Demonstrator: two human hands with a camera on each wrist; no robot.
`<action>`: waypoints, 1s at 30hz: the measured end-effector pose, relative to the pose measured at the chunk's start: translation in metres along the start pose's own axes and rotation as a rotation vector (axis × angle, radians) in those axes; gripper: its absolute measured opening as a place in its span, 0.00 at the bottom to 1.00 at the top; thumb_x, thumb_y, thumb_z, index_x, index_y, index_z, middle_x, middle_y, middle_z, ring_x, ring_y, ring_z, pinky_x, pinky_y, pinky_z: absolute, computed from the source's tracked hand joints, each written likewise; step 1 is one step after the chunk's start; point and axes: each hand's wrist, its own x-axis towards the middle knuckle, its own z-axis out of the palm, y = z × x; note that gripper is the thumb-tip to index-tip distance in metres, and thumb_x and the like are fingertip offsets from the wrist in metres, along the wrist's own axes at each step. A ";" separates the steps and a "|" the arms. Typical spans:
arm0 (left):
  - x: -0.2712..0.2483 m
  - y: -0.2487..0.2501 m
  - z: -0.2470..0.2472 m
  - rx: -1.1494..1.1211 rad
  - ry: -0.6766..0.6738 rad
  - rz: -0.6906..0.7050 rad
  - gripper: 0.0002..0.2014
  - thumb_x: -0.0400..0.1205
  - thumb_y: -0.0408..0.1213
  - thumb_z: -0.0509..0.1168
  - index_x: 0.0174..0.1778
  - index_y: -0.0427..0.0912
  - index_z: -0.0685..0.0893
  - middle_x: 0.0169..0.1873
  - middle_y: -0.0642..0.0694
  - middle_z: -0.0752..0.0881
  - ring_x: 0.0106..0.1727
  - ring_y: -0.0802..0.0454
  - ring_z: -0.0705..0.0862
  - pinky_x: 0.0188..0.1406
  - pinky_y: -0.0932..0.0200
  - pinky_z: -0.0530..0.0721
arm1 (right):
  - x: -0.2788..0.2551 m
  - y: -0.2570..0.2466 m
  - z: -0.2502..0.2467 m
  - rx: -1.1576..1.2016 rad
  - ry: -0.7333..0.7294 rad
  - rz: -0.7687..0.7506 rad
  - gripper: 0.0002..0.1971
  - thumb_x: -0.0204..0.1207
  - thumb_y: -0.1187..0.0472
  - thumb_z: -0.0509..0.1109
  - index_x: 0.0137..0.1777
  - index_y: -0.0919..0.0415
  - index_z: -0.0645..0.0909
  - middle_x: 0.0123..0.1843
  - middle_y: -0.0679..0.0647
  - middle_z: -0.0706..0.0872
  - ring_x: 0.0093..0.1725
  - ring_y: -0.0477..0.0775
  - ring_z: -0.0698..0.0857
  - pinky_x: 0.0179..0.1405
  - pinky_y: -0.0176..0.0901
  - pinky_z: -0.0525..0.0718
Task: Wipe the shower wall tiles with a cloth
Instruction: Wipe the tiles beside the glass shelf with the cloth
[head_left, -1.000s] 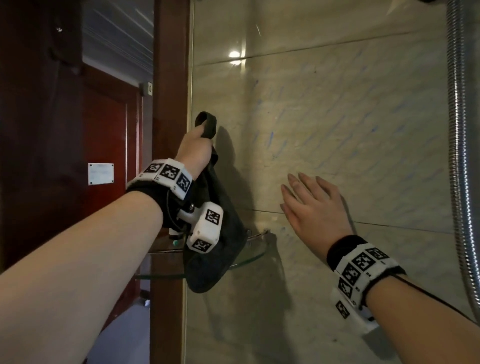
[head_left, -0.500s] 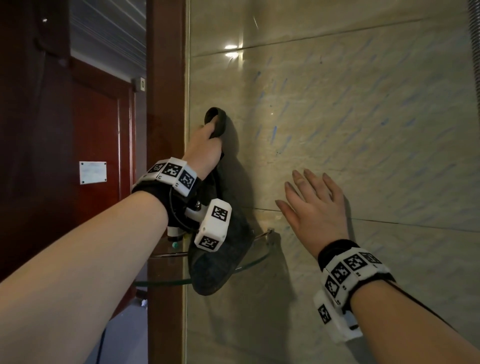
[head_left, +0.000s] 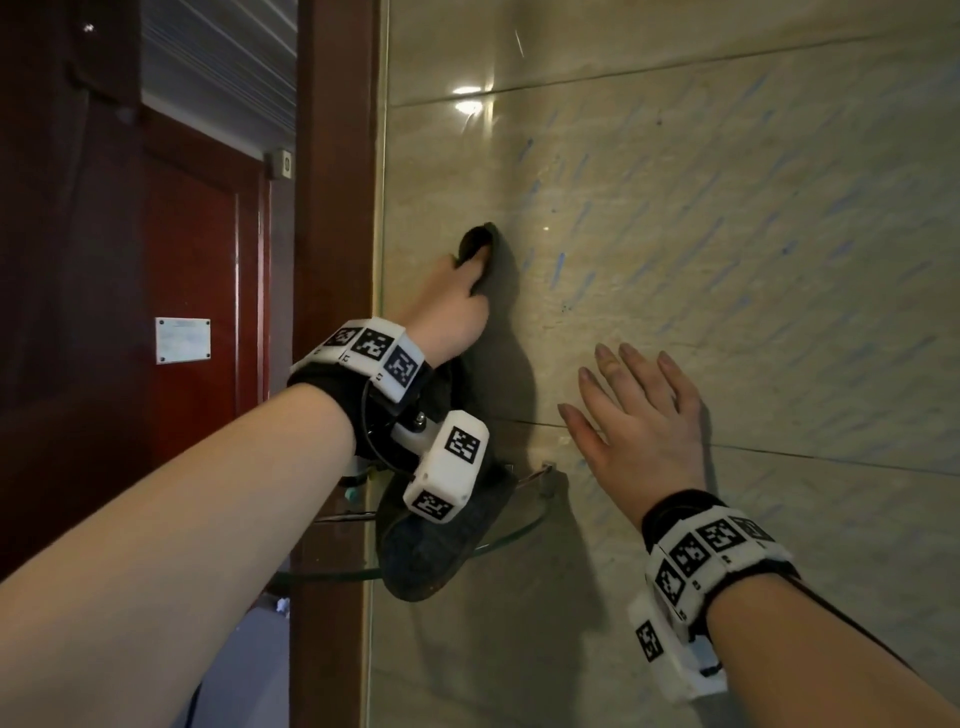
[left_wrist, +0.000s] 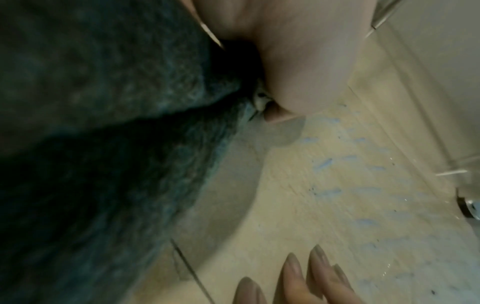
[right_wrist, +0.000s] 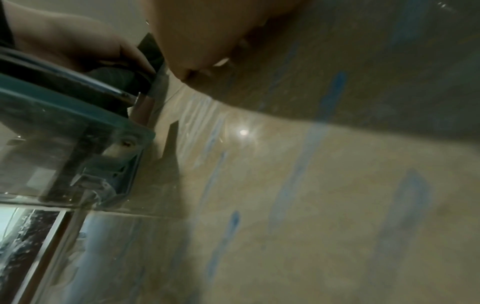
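A dark grey cloth (head_left: 436, 551) hangs down the beige tiled wall (head_left: 701, 218), which carries blue streaks. My left hand (head_left: 457, 301) grips the cloth's top fold (head_left: 475, 240) and holds it against the wall near the left edge. In the left wrist view the cloth (left_wrist: 103, 164) fills the left side, with my left hand (left_wrist: 285, 61) at the top. My right hand (head_left: 634, 415) lies flat on the tiles to the right of the cloth, fingers straight and spread, holding nothing. Its fingertips (left_wrist: 293, 273) show at the bottom of the left wrist view.
A curved glass corner shelf (head_left: 519, 535) juts from the wall below my left wrist, and the cloth's lower end hangs over it. A dark wooden door frame (head_left: 332, 208) borders the tiles on the left. The shelf's glass edge (right_wrist: 78, 115) is near my right wrist.
My left hand and the cloth's top fold have moved to the right along the wall, closer to the blue streaks. My right hand has stayed flat on the tiles.
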 end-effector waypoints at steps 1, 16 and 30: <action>0.000 0.002 0.001 0.046 -0.029 0.016 0.27 0.87 0.30 0.52 0.84 0.43 0.60 0.68 0.40 0.67 0.64 0.41 0.73 0.53 0.62 0.70 | 0.000 0.000 0.000 -0.001 0.003 -0.004 0.14 0.78 0.51 0.68 0.53 0.60 0.87 0.62 0.58 0.86 0.67 0.57 0.78 0.70 0.58 0.70; -0.007 0.028 -0.034 0.547 -0.405 -0.114 0.33 0.84 0.23 0.49 0.85 0.52 0.55 0.76 0.35 0.68 0.65 0.38 0.77 0.60 0.48 0.79 | -0.002 0.000 0.002 0.005 -0.004 0.002 0.15 0.79 0.50 0.67 0.54 0.61 0.87 0.63 0.59 0.86 0.68 0.59 0.79 0.71 0.59 0.69; 0.001 0.028 -0.037 0.578 -0.289 -0.109 0.33 0.86 0.26 0.49 0.86 0.52 0.50 0.74 0.34 0.66 0.49 0.43 0.73 0.46 0.56 0.75 | 0.000 -0.002 -0.001 0.022 -0.012 0.022 0.17 0.79 0.50 0.64 0.55 0.63 0.87 0.63 0.61 0.85 0.69 0.58 0.73 0.72 0.57 0.64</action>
